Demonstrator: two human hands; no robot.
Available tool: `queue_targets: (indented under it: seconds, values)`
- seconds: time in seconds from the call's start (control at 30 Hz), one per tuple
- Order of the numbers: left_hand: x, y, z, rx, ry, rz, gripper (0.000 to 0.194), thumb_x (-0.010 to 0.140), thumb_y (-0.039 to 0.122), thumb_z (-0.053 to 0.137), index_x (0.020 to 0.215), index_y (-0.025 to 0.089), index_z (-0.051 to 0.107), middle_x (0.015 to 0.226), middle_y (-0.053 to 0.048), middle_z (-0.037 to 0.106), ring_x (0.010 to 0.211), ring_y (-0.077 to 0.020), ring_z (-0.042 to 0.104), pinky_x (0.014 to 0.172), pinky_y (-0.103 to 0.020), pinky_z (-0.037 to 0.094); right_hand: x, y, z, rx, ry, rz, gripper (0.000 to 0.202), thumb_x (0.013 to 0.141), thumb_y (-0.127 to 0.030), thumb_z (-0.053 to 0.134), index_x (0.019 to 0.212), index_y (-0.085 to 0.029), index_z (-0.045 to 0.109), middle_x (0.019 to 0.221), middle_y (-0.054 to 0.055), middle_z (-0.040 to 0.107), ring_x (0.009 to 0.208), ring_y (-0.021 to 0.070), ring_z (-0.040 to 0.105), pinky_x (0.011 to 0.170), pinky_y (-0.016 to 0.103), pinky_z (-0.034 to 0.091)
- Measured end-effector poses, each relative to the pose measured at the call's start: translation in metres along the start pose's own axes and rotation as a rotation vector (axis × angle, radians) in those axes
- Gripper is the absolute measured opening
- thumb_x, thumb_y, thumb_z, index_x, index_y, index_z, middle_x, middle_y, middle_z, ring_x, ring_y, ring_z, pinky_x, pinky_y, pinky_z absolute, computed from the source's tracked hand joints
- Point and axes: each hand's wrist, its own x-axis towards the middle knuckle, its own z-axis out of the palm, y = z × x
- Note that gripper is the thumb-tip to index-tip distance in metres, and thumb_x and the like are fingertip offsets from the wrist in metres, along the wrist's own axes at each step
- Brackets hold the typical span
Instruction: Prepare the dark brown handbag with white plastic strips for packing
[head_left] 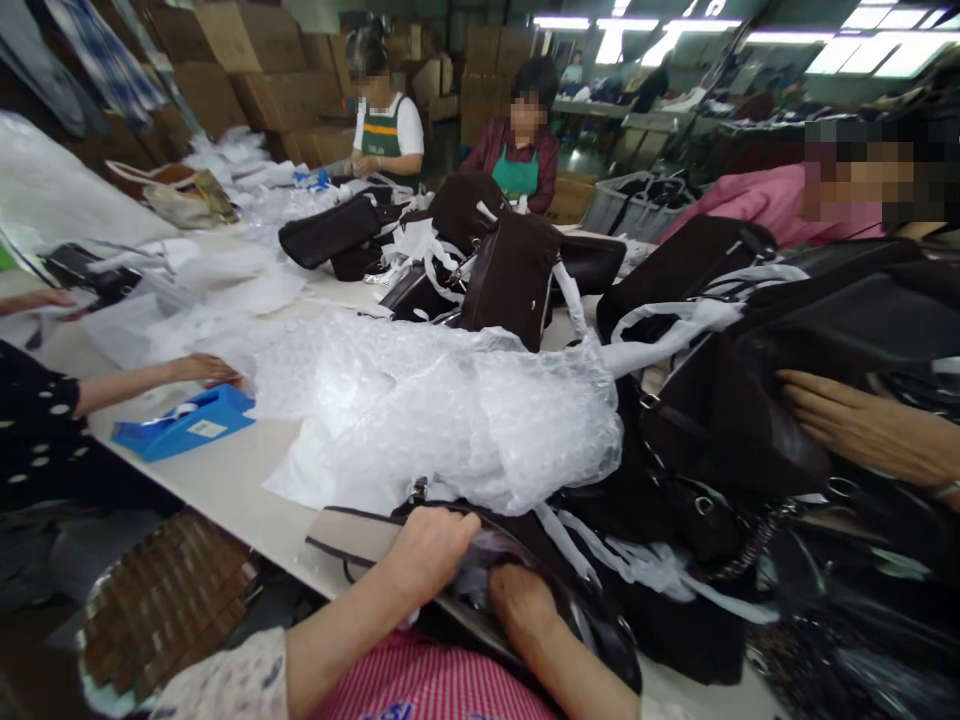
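A dark handbag (600,620) with a beige-trimmed edge lies open at the near table edge, right in front of me. My left hand (429,552) is closed over its upper rim. My right hand (523,600) is pushed into the opening beside a bit of crumpled clear plastic (480,572), and its fingers are hidden inside. A big heap of bubble wrap (450,410) lies just beyond the bag, touching it.
A co-worker's hand (862,428) rests on a black bag (735,420) at right. At left, another person's hand (201,370) lies by a blue tape dispenser (184,425). Further dark bags (510,275) and white paper cover the long table (232,480). Two people sit opposite.
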Motion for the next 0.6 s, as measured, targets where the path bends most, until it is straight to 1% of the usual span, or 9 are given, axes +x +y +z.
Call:
queue_targets:
  seconds: [0.07, 0.17, 0.23, 0.3, 0.37, 0.4, 0.47, 0.53, 0.6]
  values:
    - [-0.013, -0.002, -0.002, -0.03, -0.007, 0.085, 0.022, 0.095, 0.013, 0.052, 0.115, 0.017, 0.059, 0.106, -0.01, 0.07, 0.103, -0.0275, 0.067, 0.09, -0.041, 0.055, -0.002, 0.008, 0.001, 0.035, -0.028, 0.006, 0.028, 0.083, -0.006, 0.054, 0.103, -0.008, 0.075, 0.1, 0.022, 0.077, 0.093, 0.0346, 0.075, 0.079, 0.04, 0.061]
    - [-0.046, -0.009, -0.006, -0.118, 0.114, 0.223, 0.041, 0.093, 0.02, 0.063, 0.132, 0.021, 0.051, 0.135, -0.01, 0.058, 0.122, -0.0253, 0.056, 0.103, -0.037, 0.049, -0.03, 0.025, -0.01, 0.166, 0.002, -0.088, 0.034, 0.09, -0.02, 0.058, 0.123, -0.017, 0.066, 0.121, 0.013, 0.073, 0.11, 0.0262, 0.07, 0.094, 0.034, 0.056]
    - [-0.066, -0.012, -0.005, -0.105, 0.167, 0.216, 0.035, 0.094, 0.015, 0.059, 0.128, 0.021, 0.054, 0.134, -0.009, 0.058, 0.117, -0.024, 0.056, 0.098, -0.035, 0.05, -0.055, 0.041, -0.019, 0.267, 0.113, -0.173, 0.029, 0.097, -0.023, 0.046, 0.117, -0.022, 0.067, 0.116, 0.009, 0.074, 0.105, 0.0235, 0.071, 0.092, 0.033, 0.056]
    - [-0.074, -0.012, 0.003, -0.02, 0.139, 0.16, 0.018, 0.096, 0.013, 0.054, 0.111, 0.017, 0.062, 0.118, -0.009, 0.064, 0.103, -0.0234, 0.06, 0.087, -0.035, 0.052, -0.076, 0.057, -0.021, 0.331, 0.22, -0.2, 0.029, 0.101, -0.028, 0.04, 0.103, -0.024, 0.069, 0.103, 0.007, 0.076, 0.094, 0.0222, 0.072, 0.085, 0.031, 0.058]
    - [-0.064, -0.01, 0.014, 0.078, 0.097, 0.119, 0.014, 0.097, 0.012, 0.052, 0.097, 0.015, 0.066, 0.102, -0.009, 0.067, 0.092, -0.0242, 0.059, 0.08, -0.037, 0.051, -0.085, 0.071, -0.013, 0.323, 0.265, -0.159, 0.028, 0.102, -0.033, 0.042, 0.108, -0.025, 0.068, 0.105, 0.007, 0.075, 0.098, 0.0219, 0.072, 0.087, 0.029, 0.058]
    - [-0.055, -0.009, 0.021, 0.117, 0.087, 0.097, 0.016, 0.096, 0.011, 0.052, 0.091, 0.014, 0.066, 0.094, -0.01, 0.068, 0.09, -0.0255, 0.059, 0.079, -0.039, 0.05, -0.085, 0.076, -0.005, 0.282, 0.247, -0.118, 0.029, 0.101, -0.032, 0.043, 0.115, -0.023, 0.067, 0.112, 0.009, 0.074, 0.103, 0.0235, 0.071, 0.09, 0.031, 0.058]
    - [-0.032, -0.008, 0.032, 0.167, 0.075, 0.049, 0.023, 0.094, 0.007, 0.05, 0.079, 0.014, 0.066, 0.08, -0.011, 0.066, 0.087, -0.0281, 0.057, 0.079, -0.043, 0.048, -0.077, 0.081, 0.01, 0.154, 0.152, -0.032, 0.037, 0.096, -0.016, 0.044, 0.127, -0.014, 0.064, 0.125, 0.018, 0.069, 0.113, 0.0288, 0.068, 0.097, 0.038, 0.056]
    - [-0.014, -0.009, 0.038, 0.18, 0.086, 0.032, 0.027, 0.09, 0.0, 0.049, 0.073, 0.014, 0.065, 0.076, -0.012, 0.066, 0.09, -0.0303, 0.057, 0.085, -0.047, 0.047, -0.07, 0.081, 0.017, 0.086, 0.052, -0.004, 0.043, 0.089, -0.003, 0.039, 0.123, -0.009, 0.065, 0.124, 0.022, 0.068, 0.112, 0.0303, 0.069, 0.097, 0.041, 0.056]
    - [-0.01, -0.013, 0.033, 0.176, 0.093, 0.058, 0.028, 0.087, -0.002, 0.05, 0.072, 0.015, 0.065, 0.08, -0.011, 0.067, 0.093, -0.0295, 0.057, 0.092, -0.05, 0.044, -0.07, 0.078, 0.009, 0.171, 0.035, -0.044, 0.039, 0.095, -0.008, 0.038, 0.12, -0.015, 0.066, 0.12, 0.016, 0.07, 0.111, 0.0265, 0.069, 0.096, 0.037, 0.055]
